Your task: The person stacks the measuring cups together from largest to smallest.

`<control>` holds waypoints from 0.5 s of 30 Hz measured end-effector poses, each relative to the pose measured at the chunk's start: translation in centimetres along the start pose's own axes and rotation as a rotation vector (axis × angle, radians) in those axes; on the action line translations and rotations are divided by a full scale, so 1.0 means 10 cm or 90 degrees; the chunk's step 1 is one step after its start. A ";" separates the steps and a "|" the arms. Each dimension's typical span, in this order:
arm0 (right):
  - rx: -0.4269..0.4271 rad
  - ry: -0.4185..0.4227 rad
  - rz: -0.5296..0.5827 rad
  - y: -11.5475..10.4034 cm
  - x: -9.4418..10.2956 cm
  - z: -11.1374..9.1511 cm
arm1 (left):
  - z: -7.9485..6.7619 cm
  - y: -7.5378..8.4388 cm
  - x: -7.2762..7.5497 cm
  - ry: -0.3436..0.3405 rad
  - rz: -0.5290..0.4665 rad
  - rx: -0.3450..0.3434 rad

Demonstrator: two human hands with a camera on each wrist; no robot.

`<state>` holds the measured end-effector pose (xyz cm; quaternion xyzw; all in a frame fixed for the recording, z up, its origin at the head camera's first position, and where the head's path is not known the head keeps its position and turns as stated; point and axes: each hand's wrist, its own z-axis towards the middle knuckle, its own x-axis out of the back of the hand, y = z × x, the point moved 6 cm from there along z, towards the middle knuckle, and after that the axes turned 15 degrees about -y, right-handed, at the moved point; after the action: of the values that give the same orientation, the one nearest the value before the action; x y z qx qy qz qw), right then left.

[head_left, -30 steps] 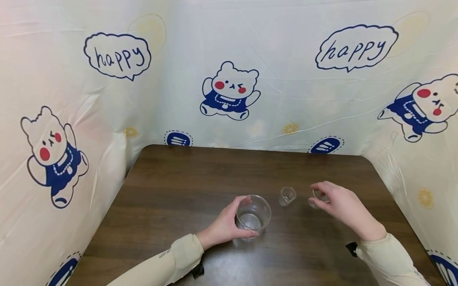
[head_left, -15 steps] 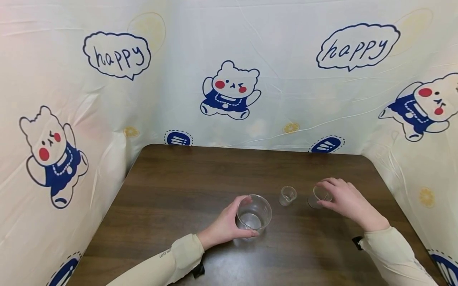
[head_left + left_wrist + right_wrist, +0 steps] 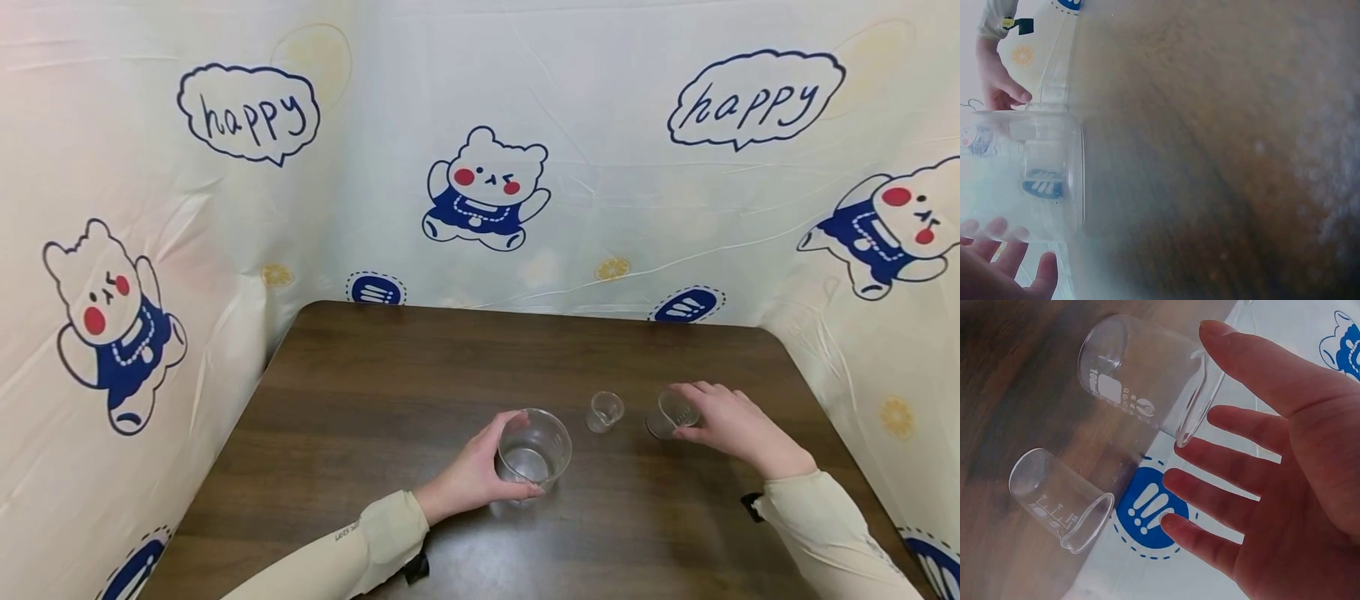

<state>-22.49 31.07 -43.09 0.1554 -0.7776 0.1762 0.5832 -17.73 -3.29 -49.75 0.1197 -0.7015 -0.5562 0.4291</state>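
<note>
In the head view my left hand point(image 3: 468, 473) holds a large glass beaker point(image 3: 531, 460) upright, thumb on its near side and fingers round the back. To the right, my right hand point(image 3: 738, 427) is beside a medium glass beaker point(image 3: 663, 418) standing on the table. Seen from the right wrist, the fingers point(image 3: 1229, 462) are spread and loosely bent around the spout end of that marked beaker point(image 3: 1141, 375), without gripping it. Between the two stands a small graduated beaker point(image 3: 603, 412), whose markings show in the right wrist view. All three beakers look empty.
The brown wooden table point(image 3: 390, 367) carries the beakers. Behind and beside it hangs a pale cloth point(image 3: 600, 208) printed with bears and "happy" bubbles, meeting the table's back edge.
My right hand has drawn back slightly right and away, leaving more of the medium beaker exposed. My left hand and the large beaker stay in place.
</note>
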 end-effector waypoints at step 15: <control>0.006 -0.024 0.053 0.05 -0.05 0.05 | 0.00 0.01 0.00 0.008 0.009 -0.017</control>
<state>-23.02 31.34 -43.77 0.1287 -0.7933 0.2009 0.5602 -17.66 -3.24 -49.68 0.1123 -0.6921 -0.5617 0.4392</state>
